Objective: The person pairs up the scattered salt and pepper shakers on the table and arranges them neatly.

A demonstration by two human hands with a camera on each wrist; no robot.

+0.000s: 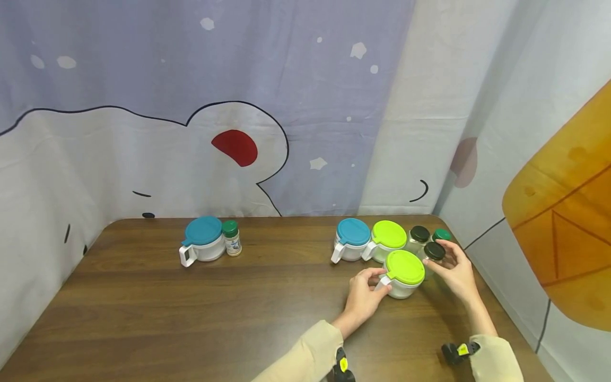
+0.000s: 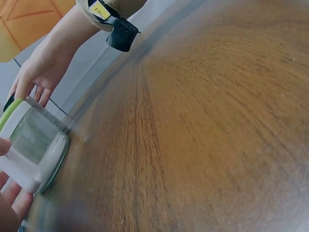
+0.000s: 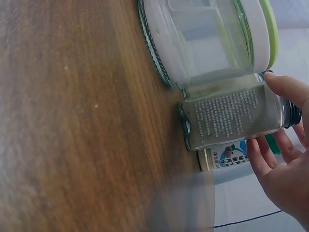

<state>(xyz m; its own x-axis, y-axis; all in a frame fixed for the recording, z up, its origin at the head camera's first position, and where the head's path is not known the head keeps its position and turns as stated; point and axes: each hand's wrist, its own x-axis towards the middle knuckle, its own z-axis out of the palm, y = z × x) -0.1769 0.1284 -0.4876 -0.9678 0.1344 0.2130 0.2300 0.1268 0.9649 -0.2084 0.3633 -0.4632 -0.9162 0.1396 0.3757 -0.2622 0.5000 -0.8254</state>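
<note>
My left hand [image 1: 361, 298] holds the white handle of a glass seasoning jar with a lime-green lid [image 1: 404, 268], which stands on the table at the right. Just beyond it, the fingers of my right hand [image 1: 459, 275] and the thumb pinch a square glass spice bottle with a black cap [image 1: 435, 251]. In the right wrist view this bottle [image 3: 227, 121] shows printed text and stands close against the lime-lidded jar [image 3: 207, 43]. Behind it are another black-capped bottle [image 1: 418, 236] and a green-capped bottle [image 1: 441, 234], partly hidden.
A second lime-lidded jar [image 1: 389, 236] and a blue-lidded jar [image 1: 353, 233] stand at the back, left of the bottles. Far left are another blue-lidded jar [image 1: 203, 236] and a green-capped shaker [image 1: 232, 240]. A printed curtain [image 1: 324, 106] hangs behind the wooden table [image 1: 200, 313].
</note>
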